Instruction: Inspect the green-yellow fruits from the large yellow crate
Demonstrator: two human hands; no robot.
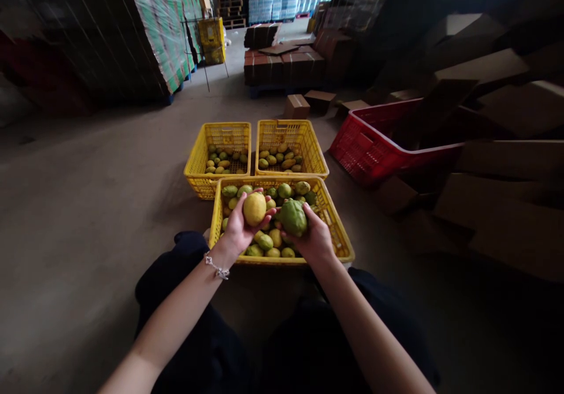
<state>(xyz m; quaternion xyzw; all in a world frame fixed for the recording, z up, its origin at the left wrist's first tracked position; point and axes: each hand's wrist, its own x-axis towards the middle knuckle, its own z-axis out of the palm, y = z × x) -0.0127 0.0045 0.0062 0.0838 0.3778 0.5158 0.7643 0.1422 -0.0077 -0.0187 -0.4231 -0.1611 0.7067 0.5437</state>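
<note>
My left hand (238, 225), with a silver bracelet at the wrist, cradles a smooth yellow lemon (254, 208) from below, fingers curled up around it. In my right hand (318, 235) is a green, knobbly lemon (294, 217), gripped from its right side. Both fruits are held side by side above the near yellow crate (339, 238). Inside that crate lie several green and yellow lemons (265, 242), some hidden behind my hands. Just beyond stand two more yellow crates, one at left (194, 168) and one at right (316, 153), each with fruit on its bottom.
A red crate (359, 147) stands to the right, with cardboard boxes (506, 200) piled in and around it. Farther off are brown cartons (282, 67) on a pallet, a small carton (297, 105) on the floor and a wrapped stack (163, 24). My knees flank the near crate.
</note>
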